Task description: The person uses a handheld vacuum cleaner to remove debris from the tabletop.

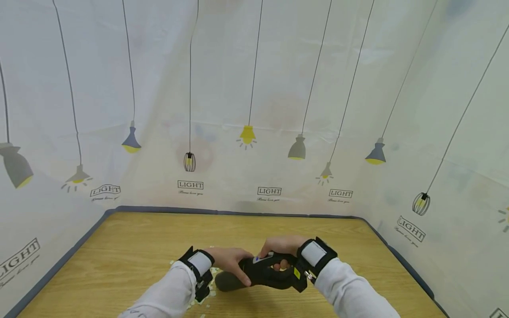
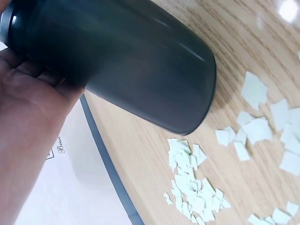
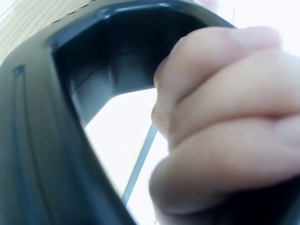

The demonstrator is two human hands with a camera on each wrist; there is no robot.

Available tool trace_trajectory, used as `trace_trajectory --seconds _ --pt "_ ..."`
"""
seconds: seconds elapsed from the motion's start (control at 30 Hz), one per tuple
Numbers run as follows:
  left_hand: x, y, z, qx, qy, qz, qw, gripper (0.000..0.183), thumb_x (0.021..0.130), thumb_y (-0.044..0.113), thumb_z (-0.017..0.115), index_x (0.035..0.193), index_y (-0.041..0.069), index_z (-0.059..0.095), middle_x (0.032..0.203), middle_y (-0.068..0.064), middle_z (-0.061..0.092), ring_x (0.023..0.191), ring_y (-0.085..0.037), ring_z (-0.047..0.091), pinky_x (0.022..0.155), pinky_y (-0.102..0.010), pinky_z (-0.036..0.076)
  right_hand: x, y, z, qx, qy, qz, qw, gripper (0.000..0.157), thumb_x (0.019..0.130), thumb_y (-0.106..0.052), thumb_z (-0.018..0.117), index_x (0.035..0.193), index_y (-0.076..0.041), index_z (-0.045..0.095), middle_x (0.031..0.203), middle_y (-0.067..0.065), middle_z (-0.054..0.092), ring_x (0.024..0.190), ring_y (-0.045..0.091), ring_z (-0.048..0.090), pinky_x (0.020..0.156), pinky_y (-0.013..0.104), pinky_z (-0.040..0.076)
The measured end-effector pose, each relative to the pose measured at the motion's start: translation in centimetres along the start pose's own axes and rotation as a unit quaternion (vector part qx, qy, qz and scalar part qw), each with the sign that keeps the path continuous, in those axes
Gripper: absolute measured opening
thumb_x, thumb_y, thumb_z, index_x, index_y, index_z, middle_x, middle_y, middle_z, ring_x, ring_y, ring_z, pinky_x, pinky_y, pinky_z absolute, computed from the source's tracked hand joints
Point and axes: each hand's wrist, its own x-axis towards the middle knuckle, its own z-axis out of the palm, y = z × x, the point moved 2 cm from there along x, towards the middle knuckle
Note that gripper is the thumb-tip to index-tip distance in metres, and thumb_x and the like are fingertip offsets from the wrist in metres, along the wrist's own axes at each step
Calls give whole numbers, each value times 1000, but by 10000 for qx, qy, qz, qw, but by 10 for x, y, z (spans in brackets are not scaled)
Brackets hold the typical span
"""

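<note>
A black handheld vacuum cleaner [image 1: 265,273] is held over the table by both hands. My right hand [image 1: 284,244] grips its loop handle, the fingers [image 3: 225,103] curled through the opening in the right wrist view. Around the front of the body my left hand [image 1: 230,259] holds on, thumb on the near side. The smoky dark dust cup [image 2: 154,70] points left, its rounded end above the table. Near that end lie torn white paper scraps [image 2: 192,187], partly hidden by the left arm in the head view.
The wooden table [image 1: 159,234] has a dark grey edge strip [image 1: 262,213] along its back and sides. Behind it hangs a pale sheet [image 1: 222,88] printed with lamps and words. More paper scraps [image 2: 258,129] lie in loose clusters on the table.
</note>
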Motion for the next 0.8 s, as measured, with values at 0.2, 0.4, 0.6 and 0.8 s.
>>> trace_trajectory --seconds 0.2,0.4,0.6,0.8 --pt "-1 -8 3 24 106 44 9999 46 80 23 73 118 7 55 101 10 57 90 -4 53 81 -23 41 -1 -2 5 -13 32 -4 10000 24 84 -25 50 89 -4 62 56 0 46 40 4 34 39 16 29" --pt "-7 -8 6 -51 105 79 9999 43 80 24 73 116 8 56 100 11 57 88 -4 54 80 -23 41 -3 -5 10 -77 -21 -34 10000 24 85 -25 50 86 -5 62 54 -1 46 40 4 34 39 17 29" --pt "-12 -6 8 -82 112 154 9998 40 80 20 73 114 8 56 97 11 58 85 -3 53 77 -23 42 -4 -8 13 -11 -89 51 9999 26 85 -25 48 91 -4 62 56 -1 45 41 4 33 40 17 27" --pt "-17 -6 8 -123 5 150 9998 44 81 23 71 119 8 54 101 11 57 88 -3 54 79 -23 42 -4 -10 16 -30 -146 75 9999 26 86 -26 49 95 -5 61 58 1 46 42 5 35 41 17 30"
